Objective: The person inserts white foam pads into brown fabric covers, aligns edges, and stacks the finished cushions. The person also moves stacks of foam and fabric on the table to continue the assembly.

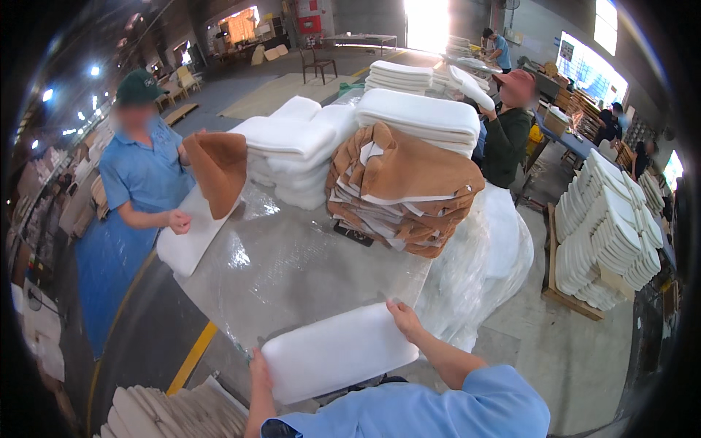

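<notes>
"One plastic-covered worktable (292,270) spreads out ahead of your fingers, the largest thing within your reach."

"What stands on it, counting down in size?"

"Well beyond your fingertips rise the stacks of white pads (420,109). Just this side of them, yet still apart from your fingers, slumps the heap of brown fabric covers (416,171), folded loosely over one another."

"And the single white cushion pad (343,350)?"

"It lies between your two hands, spanning the gap from one set of fingers to the other, broad face up, its long edge slanting upward to the right. Your left hand (261,374) grips its left short end; your right hand (404,320) grips the far right corner, thumb and fingers closed about the edge. The fingertips underneath are hidden, and I can't tell whether any of the pad rests on the table."

"Which step do you seem to be at?"

"Handling that one pad, I'd judge: you have it held flat by both ends, with no brown cover on it."

"So what does your next move call for?"

"Probably an even hold on both ends, since a soft pad could sag between your fingers if either hand slackened."
</notes>
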`<state>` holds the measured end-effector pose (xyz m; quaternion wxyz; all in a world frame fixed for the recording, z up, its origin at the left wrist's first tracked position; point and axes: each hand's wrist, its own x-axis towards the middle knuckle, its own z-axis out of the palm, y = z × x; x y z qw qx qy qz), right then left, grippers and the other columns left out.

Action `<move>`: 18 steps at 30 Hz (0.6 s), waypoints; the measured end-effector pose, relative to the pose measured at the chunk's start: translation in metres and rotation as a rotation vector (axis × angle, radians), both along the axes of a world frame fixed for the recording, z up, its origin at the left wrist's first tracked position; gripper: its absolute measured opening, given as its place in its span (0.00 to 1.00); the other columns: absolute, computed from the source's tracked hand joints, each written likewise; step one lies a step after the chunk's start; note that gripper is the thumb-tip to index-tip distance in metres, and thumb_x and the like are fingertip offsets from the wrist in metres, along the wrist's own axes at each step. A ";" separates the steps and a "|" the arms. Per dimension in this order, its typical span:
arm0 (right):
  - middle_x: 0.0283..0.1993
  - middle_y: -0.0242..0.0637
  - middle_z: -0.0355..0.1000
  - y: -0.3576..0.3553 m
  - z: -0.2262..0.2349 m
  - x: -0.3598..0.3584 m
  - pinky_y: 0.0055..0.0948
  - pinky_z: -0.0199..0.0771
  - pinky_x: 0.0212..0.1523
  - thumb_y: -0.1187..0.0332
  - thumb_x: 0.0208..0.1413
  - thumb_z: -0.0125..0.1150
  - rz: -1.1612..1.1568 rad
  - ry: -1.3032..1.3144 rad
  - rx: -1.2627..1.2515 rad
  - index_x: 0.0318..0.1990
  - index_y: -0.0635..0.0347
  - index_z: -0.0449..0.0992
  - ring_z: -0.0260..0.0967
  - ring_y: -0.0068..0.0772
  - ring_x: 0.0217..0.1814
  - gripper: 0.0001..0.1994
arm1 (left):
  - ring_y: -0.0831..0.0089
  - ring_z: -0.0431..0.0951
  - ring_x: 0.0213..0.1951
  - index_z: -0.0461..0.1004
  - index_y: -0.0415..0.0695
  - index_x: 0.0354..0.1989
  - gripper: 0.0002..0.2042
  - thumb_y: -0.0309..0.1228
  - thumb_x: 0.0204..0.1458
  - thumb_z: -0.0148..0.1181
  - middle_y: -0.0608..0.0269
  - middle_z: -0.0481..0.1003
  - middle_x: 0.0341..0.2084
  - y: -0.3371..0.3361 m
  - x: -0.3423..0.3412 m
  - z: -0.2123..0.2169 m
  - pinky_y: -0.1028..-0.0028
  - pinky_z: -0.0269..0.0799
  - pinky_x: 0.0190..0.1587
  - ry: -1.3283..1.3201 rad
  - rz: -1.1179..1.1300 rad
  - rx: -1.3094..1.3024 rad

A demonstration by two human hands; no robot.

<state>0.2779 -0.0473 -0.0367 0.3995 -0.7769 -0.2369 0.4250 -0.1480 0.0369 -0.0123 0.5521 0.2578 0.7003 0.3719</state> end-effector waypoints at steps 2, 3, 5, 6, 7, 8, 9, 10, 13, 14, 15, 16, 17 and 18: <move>0.44 0.38 0.77 -0.001 0.014 -0.007 0.34 0.71 0.54 0.38 0.70 0.51 -0.102 0.100 0.168 0.52 0.65 0.79 0.72 0.33 0.48 0.32 | 0.60 0.78 0.55 0.70 0.31 0.62 0.33 0.56 0.73 0.44 0.50 0.77 0.53 0.006 -0.005 0.002 0.58 0.74 0.58 -0.069 0.060 0.133; 0.41 0.35 0.76 -0.010 0.024 -0.011 0.33 0.71 0.51 0.39 0.71 0.51 -0.158 0.152 0.239 0.50 0.64 0.79 0.71 0.30 0.45 0.31 | 0.60 0.78 0.54 0.71 0.32 0.60 0.32 0.55 0.73 0.44 0.51 0.77 0.52 -0.001 -0.014 0.007 0.58 0.74 0.58 -0.160 0.088 0.193; 0.38 0.32 0.75 -0.036 0.048 -0.015 0.32 0.71 0.48 0.42 0.72 0.51 -0.267 0.312 0.372 0.46 0.63 0.79 0.70 0.27 0.43 0.28 | 0.61 0.78 0.53 0.73 0.34 0.56 0.30 0.55 0.73 0.45 0.53 0.77 0.50 -0.020 -0.028 0.020 0.58 0.73 0.58 -0.234 0.117 0.302; 0.37 0.30 0.74 -0.047 0.059 -0.012 0.31 0.70 0.46 0.43 0.72 0.52 -0.333 0.375 0.443 0.45 0.63 0.79 0.69 0.26 0.41 0.27 | 0.62 0.78 0.52 0.73 0.36 0.54 0.28 0.54 0.73 0.46 0.54 0.77 0.49 -0.026 -0.022 0.037 0.59 0.72 0.58 -0.225 0.111 0.354; 0.36 0.31 0.75 -0.053 0.065 -0.013 0.31 0.70 0.46 0.44 0.72 0.52 -0.317 0.342 0.488 0.43 0.63 0.80 0.70 0.27 0.41 0.26 | 0.63 0.78 0.51 0.74 0.38 0.52 0.27 0.54 0.73 0.46 0.55 0.77 0.48 -0.030 -0.020 0.048 0.59 0.72 0.57 -0.205 0.121 0.420; 0.36 0.32 0.76 -0.056 0.067 -0.019 0.31 0.70 0.45 0.45 0.73 0.52 -0.282 0.321 0.535 0.42 0.63 0.81 0.70 0.27 0.40 0.26 | 0.63 0.79 0.50 0.75 0.39 0.52 0.26 0.54 0.73 0.46 0.56 0.78 0.47 -0.033 -0.025 0.046 0.59 0.72 0.57 -0.212 0.145 0.451; 0.36 0.33 0.77 -0.064 0.065 -0.022 0.31 0.70 0.45 0.46 0.73 0.53 -0.260 0.290 0.577 0.41 0.63 0.81 0.71 0.27 0.39 0.25 | 0.63 0.79 0.50 0.75 0.40 0.52 0.26 0.54 0.73 0.46 0.56 0.79 0.46 -0.035 -0.024 0.040 0.59 0.73 0.57 -0.227 0.158 0.471; 0.35 0.33 0.77 -0.068 0.052 -0.022 0.30 0.70 0.45 0.47 0.72 0.53 -0.276 0.318 0.549 0.40 0.62 0.81 0.71 0.27 0.39 0.24 | 0.63 0.80 0.49 0.76 0.41 0.52 0.26 0.54 0.73 0.46 0.56 0.80 0.45 -0.035 -0.020 0.031 0.60 0.73 0.57 -0.251 0.163 0.485; 0.34 0.33 0.77 -0.065 0.017 -0.021 0.29 0.69 0.44 0.50 0.72 0.54 -0.297 0.359 0.477 0.38 0.62 0.82 0.70 0.26 0.39 0.23 | 0.64 0.79 0.47 0.77 0.43 0.51 0.22 0.51 0.71 0.49 0.58 0.80 0.43 -0.033 -0.009 0.008 0.62 0.72 0.55 -0.436 0.336 0.339; 0.34 0.33 0.76 -0.055 0.023 -0.020 0.29 0.69 0.44 0.50 0.72 0.54 -0.285 0.328 0.480 0.38 0.62 0.82 0.70 0.25 0.39 0.22 | 0.63 0.78 0.49 0.77 0.42 0.52 0.22 0.51 0.71 0.50 0.58 0.79 0.45 -0.024 -0.013 0.011 0.62 0.72 0.56 -0.300 0.249 0.349; 0.34 0.33 0.76 -0.056 0.024 -0.022 0.29 0.69 0.44 0.51 0.72 0.54 -0.288 0.300 0.460 0.38 0.62 0.82 0.70 0.25 0.39 0.22 | 0.63 0.77 0.50 0.76 0.41 0.52 0.22 0.50 0.70 0.51 0.57 0.77 0.46 -0.023 -0.024 0.015 0.62 0.71 0.57 -0.153 0.157 0.331; 0.34 0.33 0.76 -0.060 0.020 -0.022 0.29 0.69 0.44 0.52 0.71 0.54 -0.257 0.306 0.442 0.39 0.62 0.82 0.70 0.25 0.39 0.21 | 0.62 0.76 0.52 0.76 0.41 0.52 0.22 0.50 0.70 0.51 0.57 0.76 0.48 -0.027 -0.033 0.021 0.63 0.70 0.58 -0.006 0.062 0.299; 0.34 0.33 0.76 -0.061 0.020 -0.016 0.29 0.69 0.44 0.53 0.71 0.54 -0.227 0.297 0.438 0.39 0.63 0.82 0.70 0.25 0.39 0.21 | 0.59 0.76 0.53 0.76 0.41 0.54 0.22 0.50 0.68 0.54 0.55 0.76 0.49 -0.025 -0.036 0.028 0.61 0.69 0.59 0.199 -0.007 0.403; 0.34 0.32 0.76 -0.061 0.020 -0.010 0.29 0.69 0.44 0.53 0.71 0.54 -0.203 0.284 0.436 0.39 0.63 0.82 0.70 0.26 0.39 0.20 | 0.57 0.76 0.54 0.76 0.42 0.56 0.23 0.50 0.66 0.57 0.53 0.77 0.50 -0.021 -0.034 0.044 0.60 0.68 0.60 0.397 -0.081 0.511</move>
